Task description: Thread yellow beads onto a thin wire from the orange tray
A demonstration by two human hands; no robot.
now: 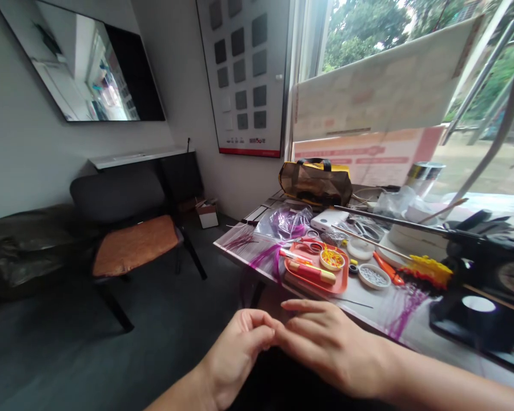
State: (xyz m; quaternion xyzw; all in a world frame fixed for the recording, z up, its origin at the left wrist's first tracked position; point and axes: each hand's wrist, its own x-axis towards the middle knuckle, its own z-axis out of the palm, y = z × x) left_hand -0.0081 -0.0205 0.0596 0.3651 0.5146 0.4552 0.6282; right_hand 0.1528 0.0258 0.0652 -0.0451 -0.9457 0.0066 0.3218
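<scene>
Here's the left hand [244,354], fingers [263,337] pinched closed, meeting the right hand [325,345], whose grip I can't tell, seemingly mid-way through fine work that calls for steadiness next, with the tray [343,275] on the bench [420,332] just beyond those fingers.

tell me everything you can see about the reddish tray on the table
The tray is shallow, coral-red and plastic-looking, with rounded corners and a slightly raised rim. It lies flat on the table, near the edge facing the person. On it sit a small round dish of yellow and orange bits and a thick red-and-pale stick; these and other items hide much of its floor. The left hand and right hand are in front of it, not touching it.
</scene>
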